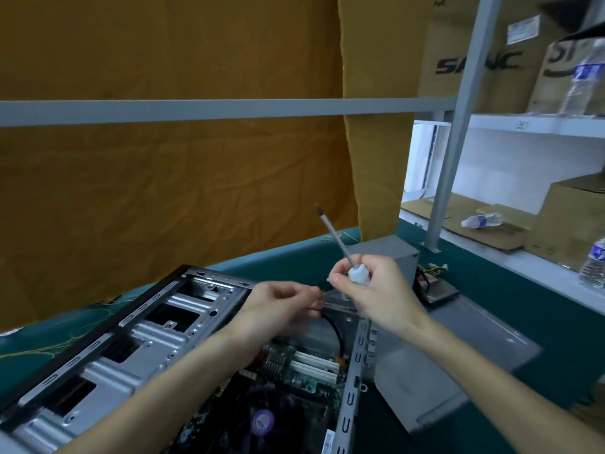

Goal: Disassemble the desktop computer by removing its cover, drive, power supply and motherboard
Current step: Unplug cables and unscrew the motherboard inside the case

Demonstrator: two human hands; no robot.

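Observation:
The open computer case [137, 335] lies on the green table, its metal drive bays at the left. Inside it sit the green motherboard [304, 365] and a black fan [262, 421] with a purple sticker. My right hand [376, 296] grips the white handle of a screwdriver [340, 247], whose shaft points up and to the left. My left hand [281, 309] hovers over the case with fingers pinched together; whether it holds anything small is unclear. A grey power supply [389, 253] stands behind my right hand. The removed grey cover [458, 348] lies flat on the right.
An orange curtain [163, 175] and a grey rail [229, 109] fill the back. White shelves at the right carry cardboard boxes [474, 60] and water bottles [582, 90]. A drive [438, 291] with coloured cables lies past the power supply.

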